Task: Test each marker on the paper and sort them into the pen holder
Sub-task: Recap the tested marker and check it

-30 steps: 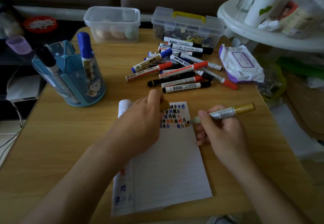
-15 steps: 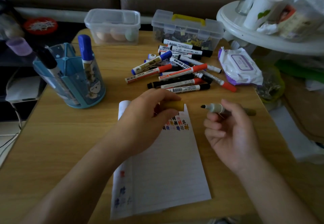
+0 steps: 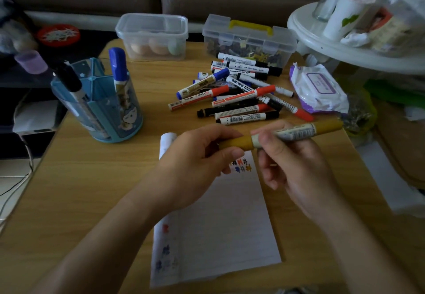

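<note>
Left hand (image 3: 195, 162): fingers and thumb wrapped round the mustard cap (image 3: 234, 143), proper grip.
Right hand (image 3: 296, 167): pinching the barrel of the mustard marker (image 3: 294, 133) right beside the cap.
Marker: held off the table over the top of the paper, cap end butted up against the barrel, tail poking out toward 3 o'clock.
Paper (image 3: 218, 224): lined sheet flat on the table (image 3: 80, 190) under both hands, coloured scribbles at its top, a few blots down at 7 o'clock.
Pen holder (image 3: 99, 102): blue, at 10 o'clock from the hands, with a blue-capped marker (image 3: 118, 68) and a black-capped marker (image 3: 69, 78) standing in it, apart from each other.
Marker pile (image 3: 241, 93): loose heap at 12 o'clock, red, blue and black caps all criss-crossed.
Other bits: clear tub (image 3: 153, 37) at 11, box with a yellow handle (image 3: 249, 40) behind the pile, wipes pack (image 3: 319, 89) at 2.
</note>
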